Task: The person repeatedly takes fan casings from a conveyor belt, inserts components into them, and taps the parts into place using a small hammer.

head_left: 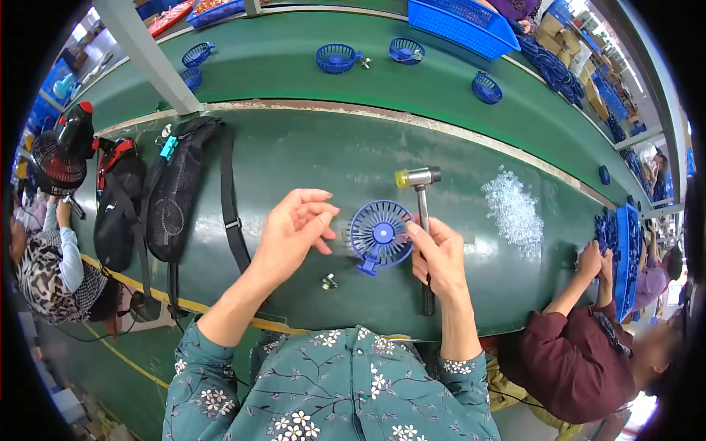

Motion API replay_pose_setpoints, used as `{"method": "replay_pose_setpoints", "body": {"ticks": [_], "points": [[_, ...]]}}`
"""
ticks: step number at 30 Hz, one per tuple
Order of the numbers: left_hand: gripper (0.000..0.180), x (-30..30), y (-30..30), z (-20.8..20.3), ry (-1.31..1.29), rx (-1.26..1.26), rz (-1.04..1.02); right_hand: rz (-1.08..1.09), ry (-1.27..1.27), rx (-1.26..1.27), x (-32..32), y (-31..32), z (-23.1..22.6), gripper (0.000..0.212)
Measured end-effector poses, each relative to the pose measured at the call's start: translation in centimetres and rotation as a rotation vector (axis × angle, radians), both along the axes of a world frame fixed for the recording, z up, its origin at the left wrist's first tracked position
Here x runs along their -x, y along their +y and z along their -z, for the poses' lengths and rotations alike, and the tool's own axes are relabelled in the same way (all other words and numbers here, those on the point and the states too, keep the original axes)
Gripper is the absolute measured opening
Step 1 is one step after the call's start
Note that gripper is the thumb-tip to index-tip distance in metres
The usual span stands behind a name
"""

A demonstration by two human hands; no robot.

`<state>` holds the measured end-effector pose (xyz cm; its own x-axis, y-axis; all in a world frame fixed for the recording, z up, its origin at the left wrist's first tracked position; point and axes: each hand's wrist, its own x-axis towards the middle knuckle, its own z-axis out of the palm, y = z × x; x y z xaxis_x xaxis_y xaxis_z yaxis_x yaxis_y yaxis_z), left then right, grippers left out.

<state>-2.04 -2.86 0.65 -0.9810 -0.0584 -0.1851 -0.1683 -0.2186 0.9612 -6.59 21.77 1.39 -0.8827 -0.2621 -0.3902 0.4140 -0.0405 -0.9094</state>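
Note:
My right hand point(441, 257) is closed at the right rim of a round blue fan guard point(382, 234), its thumb against the edge. The guard has radial ribs, a centre hub and a short bracket pointing toward me. A hammer point(421, 192) with a yellow-and-dark head lies alongside; its handle passes behind my right hand. I cannot tell whether my fingers also touch that handle. Left of the guard, my left hand point(294, 231) hovers with loosely bent fingers apart, nothing visible in them. A small metal fitting point(329, 281) lies on the green table below the guard.
Many small clear plastic pieces point(513, 212) are heaped right. A black bag point(180, 191) and a small fan point(59, 158) stand left. Beyond a raised edge, a green belt point(272, 62) carries blue guards and a blue basket point(463, 29). A co-worker's hands point(592, 261) work at right.

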Motion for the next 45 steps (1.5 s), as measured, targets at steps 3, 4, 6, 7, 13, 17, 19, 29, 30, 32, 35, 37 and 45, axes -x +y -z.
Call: {"method": "replay_pose_setpoints", "body": {"ticks": [3,4,6,7,13,17,19,29,30,32,35,37,45], "points": [[0.043,-0.3,0.2,-1.0,-0.165,0.014,0.185,-0.015,0.043,-0.017,0.7,0.2,-0.7,0.030],[0.051,-0.5,0.5,-0.8,-0.212,-0.039,0.250,-0.019,0.058,-0.012,1.0,0.2,-0.8,0.030],[0.054,-0.8,1.3,-1.5,-0.287,-0.077,0.376,-0.023,0.069,-0.016,1.3,0.0,-1.1,0.030],[0.056,-0.9,1.6,-1.6,-0.306,-0.129,0.429,-0.029,0.080,-0.018,1.5,-0.2,-1.2,0.030],[0.053,-1.4,3.1,-2.1,-0.397,-0.457,0.472,0.015,0.115,-0.028,1.8,-1.1,-1.4,0.030],[0.046,-1.3,3.9,-1.4,-0.376,-0.652,0.414,0.000,0.161,-0.054,2.2,-1.9,-1.5,0.030],[0.045,-1.1,4.1,-0.8,-0.359,-0.684,0.387,-0.038,0.179,-0.109,2.2,-2.2,-2.0,0.031],[0.026,-1.0,4.1,-0.7,-0.319,-0.674,0.260,-0.071,0.345,-0.270,2.4,-2.6,-1.7,0.036],[0.026,-1.0,4.1,-0.7,-0.319,-0.674,0.260,-0.051,0.359,-0.275,2.1,-2.8,-1.8,0.037],[0.027,-1.1,4.1,-0.7,-0.298,-0.699,0.247,-0.036,0.400,-0.274,1.4,-3.1,-1.5,0.039],[0.028,-1.0,4.1,-0.8,-0.225,-0.728,0.165,-0.038,0.404,-0.246,-1.1,-3.9,-1.7,0.034],[0.029,-0.7,4.1,-1.0,-0.248,-0.724,0.094,-0.058,0.353,-0.174,-2.3,-3.9,-1.3,0.033],[0.029,-0.7,3.6,-0.9,-0.235,-0.662,0.062,-0.221,0.325,-0.258,-2.8,-2.1,-1.7,0.033]]}}
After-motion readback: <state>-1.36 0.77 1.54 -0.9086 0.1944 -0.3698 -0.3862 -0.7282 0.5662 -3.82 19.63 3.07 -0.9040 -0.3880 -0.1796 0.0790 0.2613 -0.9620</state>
